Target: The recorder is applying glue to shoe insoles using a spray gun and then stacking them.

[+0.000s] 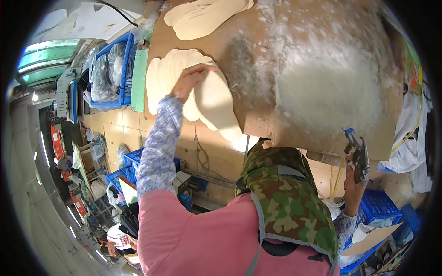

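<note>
A fanned row of cream shoe insoles [172,64] lies on the left part of a brown board. My left hand [188,82], in a floral sleeve, reaches over the row. Its fingers are closed at the upper edge of the front insole [214,99]; the fingertips are partly hidden. At the board's near right edge, my right hand [353,186] is wrapped around a metal spray gun [360,158] with a blue tip, held upright. More insoles [205,18] lie stacked at the far side of the board.
White stringy residue [329,92] coats the right side of the board. A blue crate [126,73] with plastic bags stands at the left. Another blue crate [380,204] is at the lower right, near yellow hoses [338,179]. Another person [119,239] is far off at lower left.
</note>
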{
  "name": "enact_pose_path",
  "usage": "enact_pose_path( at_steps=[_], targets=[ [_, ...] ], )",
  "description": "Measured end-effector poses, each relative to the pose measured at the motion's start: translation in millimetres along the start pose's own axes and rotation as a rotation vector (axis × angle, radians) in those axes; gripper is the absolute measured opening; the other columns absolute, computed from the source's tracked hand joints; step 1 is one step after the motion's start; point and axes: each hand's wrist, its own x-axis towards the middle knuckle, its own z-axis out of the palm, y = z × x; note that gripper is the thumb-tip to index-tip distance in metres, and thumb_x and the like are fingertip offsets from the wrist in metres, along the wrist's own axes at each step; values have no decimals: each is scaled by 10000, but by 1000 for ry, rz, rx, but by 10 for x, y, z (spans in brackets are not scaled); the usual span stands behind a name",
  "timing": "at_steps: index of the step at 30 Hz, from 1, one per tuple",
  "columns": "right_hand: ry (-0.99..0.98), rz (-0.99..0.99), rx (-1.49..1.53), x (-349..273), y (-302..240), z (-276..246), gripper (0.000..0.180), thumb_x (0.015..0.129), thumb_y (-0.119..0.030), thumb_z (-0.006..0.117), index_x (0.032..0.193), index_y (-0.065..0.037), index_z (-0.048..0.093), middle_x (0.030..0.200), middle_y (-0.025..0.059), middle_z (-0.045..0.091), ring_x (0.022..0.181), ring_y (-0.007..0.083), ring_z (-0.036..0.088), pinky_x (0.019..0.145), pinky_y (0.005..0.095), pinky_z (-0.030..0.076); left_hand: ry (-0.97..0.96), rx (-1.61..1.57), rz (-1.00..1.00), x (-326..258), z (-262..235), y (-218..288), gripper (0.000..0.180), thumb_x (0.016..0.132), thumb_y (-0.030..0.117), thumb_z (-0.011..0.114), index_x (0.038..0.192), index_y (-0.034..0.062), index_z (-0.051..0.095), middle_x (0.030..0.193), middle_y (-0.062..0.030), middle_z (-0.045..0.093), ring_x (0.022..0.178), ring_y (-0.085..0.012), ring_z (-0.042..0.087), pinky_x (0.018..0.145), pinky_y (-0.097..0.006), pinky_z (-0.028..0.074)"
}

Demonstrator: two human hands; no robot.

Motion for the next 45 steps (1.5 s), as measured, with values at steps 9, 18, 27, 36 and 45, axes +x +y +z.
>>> enact_pose_path(
  at_steps=[9, 18, 27, 36, 45],
  targets=[
    [25, 133, -19, -88, -133, 288, 260, 881, -35, 534, 1123, 59, 546, 1054, 96, 616, 962, 147, 561, 839, 285, 420, 641, 839, 512, 1311, -351, -727, 468, 825, 176, 573, 1278, 119, 469, 1149, -166, 499, 1038, -349, 493, 858, -452, 429],
    [192, 164, 6, -172, -249, 432, 266, 844, -40, 577, 1096, 44, 571, 963, 64, 630, 803, 120, 544, 705, 265, 433, 838, 1062, -291, 2464, -1689, -1502, 396, 754, 280, 638, 1044, 14, 598, 1048, -188, 583, 975, -335, 585, 807, -413, 488],
    [163, 47, -179, -166, -182, 255, 242, 830, -58, 603, 1061, 15, 594, 814, 54, 620, 693, 101, 508, 615, 253, 425, 612, -87, 359, 1708, -1394, -771, 361, 873, 128, 556, 1176, -4, 412, 1040, -132, 523, 878, -226, 582, 683, -346, 552],
    [220, 155, 30, -447, 19, -390, 226, 870, -78, 603, 1072, 22, 607, 917, 15, 646, 798, 65, 536, 678, 233, 445, 164, -392, 434, 170, 1396, 1362, 338, 921, 118, 484, 1246, 43, 425, 1132, -109, 567, 908, -176, 611, 651, -263, 547],
    [38, 29, 75, -503, 66, -568, 315, 817, -46, 642, 1116, 17, 563, 935, 89, 641, 817, 146, 578, 730, 284, 459, 21, -234, 27, 399, 2908, 54, 273, 876, 46, 479, 1133, -3, 405, 998, -118, 513, 789, -170, 602, 535, -259, 545]
  ],
)
